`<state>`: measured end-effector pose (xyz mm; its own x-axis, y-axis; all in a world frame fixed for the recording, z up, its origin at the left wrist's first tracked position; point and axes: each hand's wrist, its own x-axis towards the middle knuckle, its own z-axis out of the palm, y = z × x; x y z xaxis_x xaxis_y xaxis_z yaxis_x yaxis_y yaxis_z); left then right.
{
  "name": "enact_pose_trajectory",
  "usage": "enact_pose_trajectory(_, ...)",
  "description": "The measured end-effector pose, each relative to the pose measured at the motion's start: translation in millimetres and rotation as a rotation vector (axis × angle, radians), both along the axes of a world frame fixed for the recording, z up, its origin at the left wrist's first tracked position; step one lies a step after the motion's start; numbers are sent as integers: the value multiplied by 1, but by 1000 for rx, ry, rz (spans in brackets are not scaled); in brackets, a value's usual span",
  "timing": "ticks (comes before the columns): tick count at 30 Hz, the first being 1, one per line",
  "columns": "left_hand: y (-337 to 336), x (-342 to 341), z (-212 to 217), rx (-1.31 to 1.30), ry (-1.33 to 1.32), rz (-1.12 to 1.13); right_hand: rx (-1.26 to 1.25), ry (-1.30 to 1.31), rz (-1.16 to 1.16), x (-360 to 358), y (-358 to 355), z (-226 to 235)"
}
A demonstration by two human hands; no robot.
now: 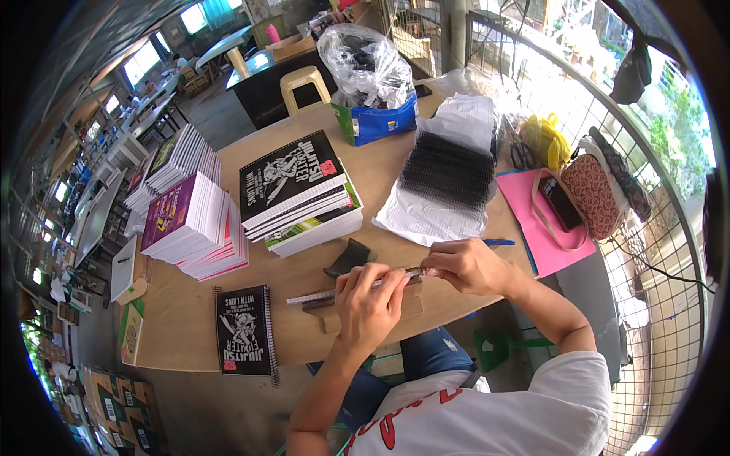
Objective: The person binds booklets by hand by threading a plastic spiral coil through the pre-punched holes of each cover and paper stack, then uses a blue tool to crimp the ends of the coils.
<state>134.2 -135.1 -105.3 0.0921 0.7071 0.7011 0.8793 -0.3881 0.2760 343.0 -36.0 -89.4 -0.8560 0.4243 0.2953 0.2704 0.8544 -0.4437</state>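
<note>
Near the table's front edge, my left hand (369, 304) is closed around a thin notebook (308, 298), seen almost edge-on as a narrow pale strip. My right hand (468, 266) pinches at the right end of its edge; what the fingertips grip there is too small to make out. Below them lies a brown wooden piece (413, 305), partly hidden by my left hand. Just beyond my hands rests a dark curved piece (350, 258). A black-covered spiral notebook (245, 330) lies flat to the left. Many black spiral coils (447, 169) lie on a white plastic sheet (418, 220).
Stacks of black notebooks (293, 182) and purple-covered books (182, 216) stand at the back and left. A blue box (380, 125) holds a clear plastic bag. Scissors (523, 155), a pink folder (532, 205), a phone (560, 204) and a patterned pouch (591, 196) lie at right, beside a wire-mesh wall.
</note>
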Motion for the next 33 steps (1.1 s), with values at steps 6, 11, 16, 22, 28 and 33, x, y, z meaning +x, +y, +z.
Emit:
enact_pose_trajectory(6,-2,-3,-3,-23,-69,-10,-22,153,-26,-5,-4,-2)
enact_pose_trajectory(11,-6,1,-2,-10,-6,18,145,90,-78,-12,-10,3)
enact_pose_trajectory(16,-4,0,-7,-47,-48,4,30,302,-152,-21,-18,4)
enact_pose_trajectory(22,-3,2,-6,-15,-76,-14,-43,293,-182,-22,-26,-1)
enact_pose_trajectory(28,-5,2,-4,-23,-87,-14,157,219,-160,-24,-25,4)
enact_pose_trajectory(33,-6,1,-5,-11,-87,-47,331,215,-92,-26,-22,1)
